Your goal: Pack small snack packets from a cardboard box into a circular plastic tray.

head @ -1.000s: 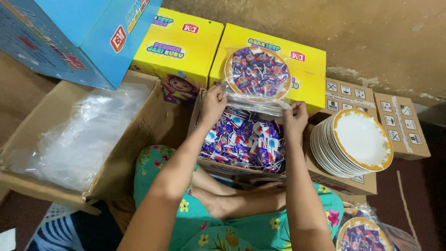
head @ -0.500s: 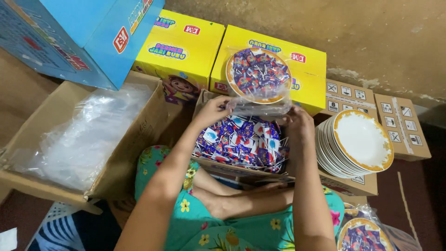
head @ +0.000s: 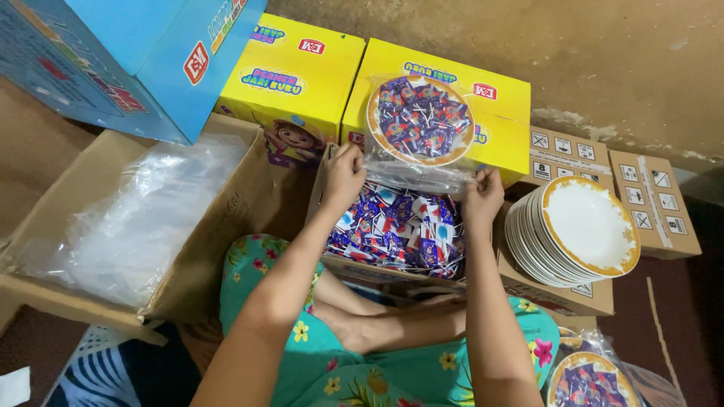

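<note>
Left hand (head: 344, 175): fingers pinched shut on the left edge of the clear plastic bag (head: 419, 175), at the bag's open near end.
Right hand (head: 481, 194): fingers closed on the right edge of the same bag.
Bagged plate (head: 420, 119): round, gold-rimmed, heaped with purple and blue wrapped sweets; sits inside the bag, tilted up against the far yellow carton (head: 452, 87), above the open box.
Open cardboard box of sweets (head: 396, 226): directly under both hands, just beyond the person's knees, filled with loose wrapped sweets.
Stack of white plates (head: 575, 234): gold rims, on a brown carton to the right, near the right hand.
Second yellow carton (head: 290, 79): far, left of the first.
Blue carton (head: 113, 56): far left.
Large cardboard box (head: 128, 218): left, holds clear plastic bags.
Second filled plate (head: 588, 380): bagged, near right corner.
</note>
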